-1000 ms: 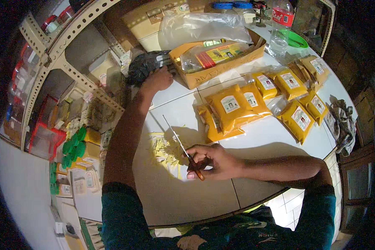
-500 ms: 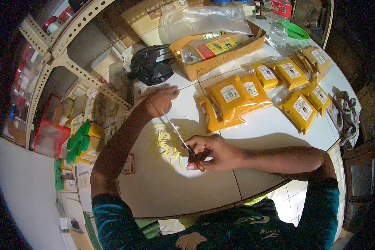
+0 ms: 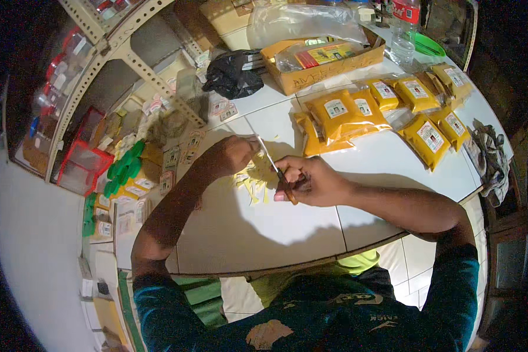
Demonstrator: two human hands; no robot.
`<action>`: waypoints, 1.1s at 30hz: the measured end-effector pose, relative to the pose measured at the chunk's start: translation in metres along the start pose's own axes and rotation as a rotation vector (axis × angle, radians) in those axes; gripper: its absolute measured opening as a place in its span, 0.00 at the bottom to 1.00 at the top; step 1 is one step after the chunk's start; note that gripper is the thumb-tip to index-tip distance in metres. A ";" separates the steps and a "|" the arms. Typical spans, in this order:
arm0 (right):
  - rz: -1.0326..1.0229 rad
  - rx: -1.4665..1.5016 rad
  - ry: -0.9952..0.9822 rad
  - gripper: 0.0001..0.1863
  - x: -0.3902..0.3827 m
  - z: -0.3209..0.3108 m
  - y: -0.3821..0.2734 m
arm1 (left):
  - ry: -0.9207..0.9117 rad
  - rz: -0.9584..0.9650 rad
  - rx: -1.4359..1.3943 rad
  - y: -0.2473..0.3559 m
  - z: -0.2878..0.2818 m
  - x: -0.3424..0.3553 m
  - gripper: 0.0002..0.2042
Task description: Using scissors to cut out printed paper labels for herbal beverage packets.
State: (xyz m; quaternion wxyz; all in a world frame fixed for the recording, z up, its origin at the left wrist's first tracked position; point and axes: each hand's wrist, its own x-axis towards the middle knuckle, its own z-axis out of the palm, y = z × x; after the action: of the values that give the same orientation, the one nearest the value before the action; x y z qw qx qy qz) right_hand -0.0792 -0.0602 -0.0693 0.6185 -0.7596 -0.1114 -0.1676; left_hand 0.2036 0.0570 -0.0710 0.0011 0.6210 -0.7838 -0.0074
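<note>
Scissors (image 3: 280, 175) are grasped by the right hand (image 3: 318, 180) near yellow scraps (image 3: 253, 186). The left hand (image 3: 236, 154) is held beside the blades (image 3: 268, 151); its grip cannot be discerned.

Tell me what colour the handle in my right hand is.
The handle looks amber-brown, darker toward the blade; the head view shows it best.

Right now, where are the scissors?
Near the middle of the head view, the scissors are in the right hand, blades beside the left hand, close to the yellow scraps.
</note>
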 end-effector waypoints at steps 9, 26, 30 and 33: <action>-0.091 -0.064 0.151 0.24 0.004 -0.007 0.013 | 0.183 -0.082 -0.175 0.060 -0.035 -0.017 0.17; -0.015 -0.217 0.118 0.25 0.002 -0.015 0.008 | 0.442 -0.472 -0.191 0.095 -0.013 -0.036 0.16; -0.115 -0.334 0.158 0.24 0.001 -0.019 0.014 | 0.511 -0.679 -0.267 0.114 -0.044 -0.109 0.14; -0.180 -0.245 0.122 0.23 0.005 -0.023 0.020 | 0.588 -0.752 -0.100 0.100 -0.034 -0.195 0.12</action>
State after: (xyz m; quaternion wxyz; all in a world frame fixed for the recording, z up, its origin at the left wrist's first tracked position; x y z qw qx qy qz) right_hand -0.0696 -0.0871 -0.0816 0.5092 -0.8048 -0.1197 -0.2805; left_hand 0.1512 0.2696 -0.0341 0.2499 0.8364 -0.4700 0.1308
